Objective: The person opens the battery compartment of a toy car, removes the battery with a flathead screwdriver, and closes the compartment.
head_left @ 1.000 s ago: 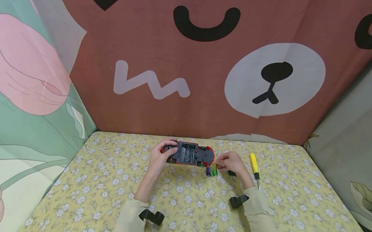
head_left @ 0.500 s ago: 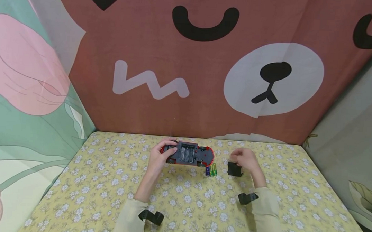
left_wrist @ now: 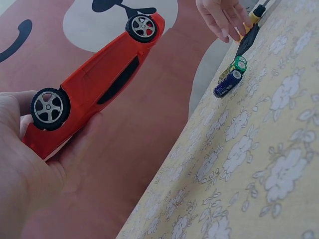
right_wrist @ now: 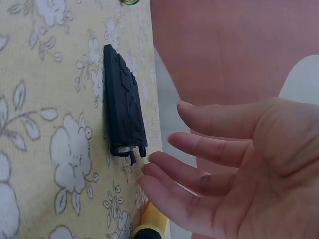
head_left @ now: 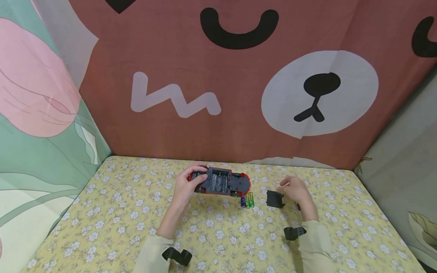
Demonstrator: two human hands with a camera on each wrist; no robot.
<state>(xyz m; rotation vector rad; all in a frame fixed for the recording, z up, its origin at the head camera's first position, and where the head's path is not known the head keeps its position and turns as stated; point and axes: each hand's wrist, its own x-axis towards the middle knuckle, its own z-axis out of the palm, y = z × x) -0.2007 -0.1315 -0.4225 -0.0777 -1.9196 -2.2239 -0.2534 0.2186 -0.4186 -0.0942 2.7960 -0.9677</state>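
Observation:
My left hand (head_left: 187, 182) grips the rear end of a red toy car (left_wrist: 99, 74), raised above the table. The car's dark underside faces the head camera, and its battery compartment (head_left: 219, 181) lies uncovered. Just beyond the car's front end, a blue battery (left_wrist: 228, 83) and green batteries (head_left: 251, 200) lie side by side on the cloth. My right hand (head_left: 296, 191) hovers at the upper right edge of a black battery cover (head_left: 274, 199). In the right wrist view its fingers (right_wrist: 194, 174) are relaxed and hold nothing, apart from the cover (right_wrist: 122, 102).
A yellow-handled screwdriver (right_wrist: 153, 219) lies beyond the cover, mostly hidden behind my right hand in the head view. Yellow flowered cloth (head_left: 214, 242) covers the table. A printed curtain (head_left: 240, 133) hangs along the back edge.
My right hand has moved right, from beside the batteries to the battery cover, which now shows almost whole. The screwdriver has become hidden behind that hand. My left hand keeps the car in place.

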